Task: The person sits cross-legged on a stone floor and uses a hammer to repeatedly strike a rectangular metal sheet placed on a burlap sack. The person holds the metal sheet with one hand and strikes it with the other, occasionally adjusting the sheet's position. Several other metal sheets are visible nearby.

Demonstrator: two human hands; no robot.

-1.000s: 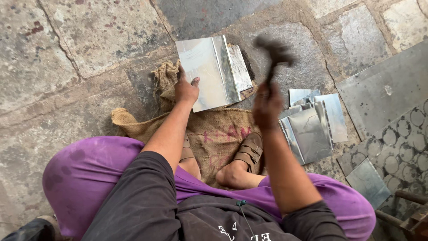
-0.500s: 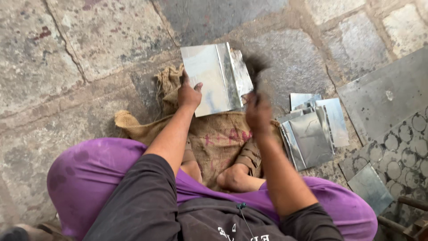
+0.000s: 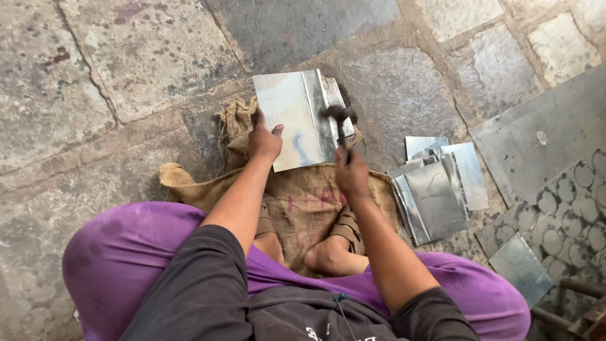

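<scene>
A shiny metal sheet with a folded right edge lies on a burlap sack on the stone floor. My left hand presses down on the sheet's near left corner. My right hand grips the handle of a dark hammer, whose head rests on the sheet's folded edge. My sandalled feet sit on the sack just below the sheet.
A stack of similar folded metal sheets lies to the right. Further right are a large flat metal sheet, a sheet with round cut-outs and a small loose piece. Grey stone slabs surround everything.
My right hand swung the hammer down from a raised position onto the sheet's folded edge. My left hand stayed on the sheet.
</scene>
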